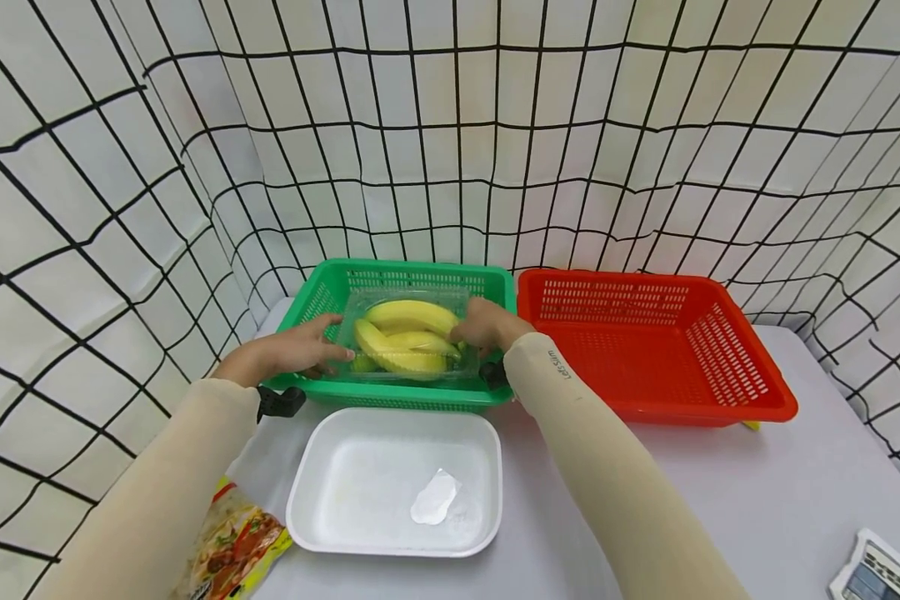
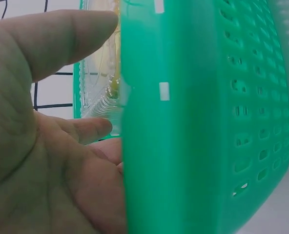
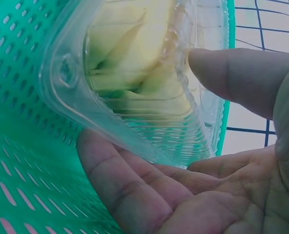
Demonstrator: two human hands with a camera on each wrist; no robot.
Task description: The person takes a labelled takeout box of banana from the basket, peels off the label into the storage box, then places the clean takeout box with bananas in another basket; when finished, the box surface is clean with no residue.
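Observation:
A clear plastic clamshell box with several yellow bananas inside is within the green basket. My left hand holds the box's left end. In the left wrist view, its thumb reaches over the basket rim towards the box, and a fingertip meets the ribbed side; the rim hides the other fingertips. At the opposite end, my right hand grips the box. The right wrist view shows that thumb on the box's edge and the fingers beneath its rim.
Right of the green basket stands a red basket. In front lies a white tray with a pale label inside. A colourful food packet is by my left forearm. A white device sits at lower right. Black wire mesh surrounds the table.

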